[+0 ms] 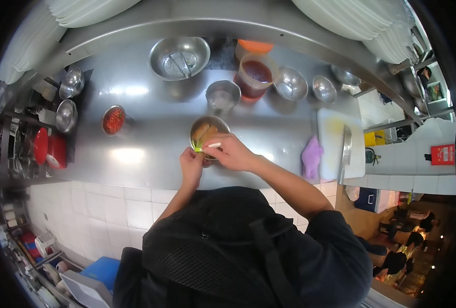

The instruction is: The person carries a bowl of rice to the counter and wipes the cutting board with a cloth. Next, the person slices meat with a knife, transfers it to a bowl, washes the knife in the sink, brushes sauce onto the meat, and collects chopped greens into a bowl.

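A small metal bowl (227,124) with brown food (205,127) in it stands near the counter's front edge. My right hand (233,153) is closed over the bowl's near right side, gripping a slim white-and-green item (215,145) whose kind I cannot make out. Its white end pokes out of the fingers, and bright green shows between the two hands. My left hand (191,165) is at the bowl's near left rim, fingers pinched beside the green part. What those fingers hold is hidden.
Behind the bowl are a metal pot (223,96), a tub of red liquid (256,72) and a large steel bowl (179,59). Chopped red food fills a cup (114,120) at left. To the right are a purple cloth (312,158), a cutting board (330,126) and a cleaver (346,146).
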The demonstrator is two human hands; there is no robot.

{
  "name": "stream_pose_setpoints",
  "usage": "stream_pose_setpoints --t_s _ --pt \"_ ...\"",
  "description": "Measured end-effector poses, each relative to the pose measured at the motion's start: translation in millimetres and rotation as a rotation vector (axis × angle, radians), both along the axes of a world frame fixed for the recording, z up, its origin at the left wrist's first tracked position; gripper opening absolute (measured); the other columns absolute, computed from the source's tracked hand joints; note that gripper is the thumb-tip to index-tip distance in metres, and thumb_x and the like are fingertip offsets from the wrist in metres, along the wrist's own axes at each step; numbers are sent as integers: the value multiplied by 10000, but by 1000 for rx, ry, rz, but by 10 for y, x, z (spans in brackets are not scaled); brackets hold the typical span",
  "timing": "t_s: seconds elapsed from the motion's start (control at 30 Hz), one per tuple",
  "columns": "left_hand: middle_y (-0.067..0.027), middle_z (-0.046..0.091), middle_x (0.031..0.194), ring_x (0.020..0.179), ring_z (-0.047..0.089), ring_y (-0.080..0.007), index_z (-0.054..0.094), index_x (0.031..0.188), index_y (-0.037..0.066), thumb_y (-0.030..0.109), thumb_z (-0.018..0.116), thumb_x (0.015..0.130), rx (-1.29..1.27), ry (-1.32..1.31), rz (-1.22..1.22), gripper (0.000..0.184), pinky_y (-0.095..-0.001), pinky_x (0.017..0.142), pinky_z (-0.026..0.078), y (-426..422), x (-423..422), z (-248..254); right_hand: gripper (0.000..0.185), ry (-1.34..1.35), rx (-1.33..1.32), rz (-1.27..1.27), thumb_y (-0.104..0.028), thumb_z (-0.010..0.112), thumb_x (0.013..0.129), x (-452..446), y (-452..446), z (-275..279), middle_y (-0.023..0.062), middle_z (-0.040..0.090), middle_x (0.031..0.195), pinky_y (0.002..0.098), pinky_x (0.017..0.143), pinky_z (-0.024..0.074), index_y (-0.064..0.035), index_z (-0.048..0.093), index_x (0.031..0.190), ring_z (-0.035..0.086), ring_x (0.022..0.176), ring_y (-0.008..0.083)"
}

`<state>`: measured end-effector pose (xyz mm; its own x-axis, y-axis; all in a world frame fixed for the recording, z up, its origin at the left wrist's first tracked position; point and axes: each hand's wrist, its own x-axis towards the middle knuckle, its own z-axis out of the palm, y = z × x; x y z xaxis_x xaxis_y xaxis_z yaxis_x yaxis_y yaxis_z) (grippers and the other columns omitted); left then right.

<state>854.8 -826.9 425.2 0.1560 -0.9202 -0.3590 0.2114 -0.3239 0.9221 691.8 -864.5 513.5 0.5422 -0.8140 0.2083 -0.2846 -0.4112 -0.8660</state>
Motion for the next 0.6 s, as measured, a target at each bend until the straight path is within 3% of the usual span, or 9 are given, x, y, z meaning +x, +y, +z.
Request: stream_pose_setpoints --t_s 0.07,0.13,0.17,0.23,0.27,0.33,0.4,0.47,0.6 --pt "-71 549 623 559 628 -171 460 710 17 -15 607 798 0 -8 -2 174 -294 521 531 51 44 -37 187 -129 127 -59 -160 624 892 -33 -285 -22 196 674 934 402 778 491 7 664 966 655 872 312" --pt "-71 555 666 556 602 -163 489 749 -2 -6 602 803 3 39 10 124 -304 521 538 137 64 -98 225 -212 258 -582 -197 648 884 -216 -768 96 205 676 938 402 825 488 17 671 951 643 930 346" --pt "-66 554 672 548 584 -159 499 767 -1 2 603 801 7 34 20 109 -306 523 537 177 52 -87 225 -242 242 -616 -197 648 884 -271 -1027 29 205 676 938 402 825 488 17 671 951 643 930 346" --pt "-56 547 679 532 544 -141 515 792 -6 4 594 796 11 42 5 80 -302 513 526 227 -6 -116 283 309 151 -671 -236 655 879 -441 -1454 -297 128 685 982 377 826 489 -20 663 1061 642 950 276" --pt "-51 541 679 523 521 -128 521 801 -11 -2 585 793 12 58 -3 65 -297 501 516 227 -31 -150 283 277 147 -738 -236 655 879 -540 -1420 -349 128 685 982 377 826 489 -20 663 1061 642 950 276" --pt "-52 546 689 507 494 -114 538 828 -20 -16 565 782 21 60 -48 54 -288 486 502 212 -99 -149 436 302 -20 -577 -292 695 841 -559 -1183 -416 132 658 994 395 795 496 -35 594 1178 635 945 306" --pt "-54 551 700 513 494 -111 550 844 -17 -23 552 772 30 107 -72 72 -283 485 501 217 -219 -115 554 156 -189 -622 -312 716 816 -760 -857 -429 164 638 1050 461 786 478 -63 492 1257 627 981 348" --pt "-52 570 717 530 505 -107 560 860 -17 -30 551 759 71 147 -125 102 -278 478 497 192 -348 -130 407 199 49 -644 -276 736 795 -1072 -504 -405 155 641 947 437 757 483 -56 557 1088 627 894 342" --pt "-54 563 669 497 519 -128 544 794 15 -39 575 764 109 190 -272 70 -277 477 500 -30 -905 -2 240 8 308 -393 -189 727 782 -1975 24 -1068 74 567 721 363 649 494 -29 550 807 620 725 203"
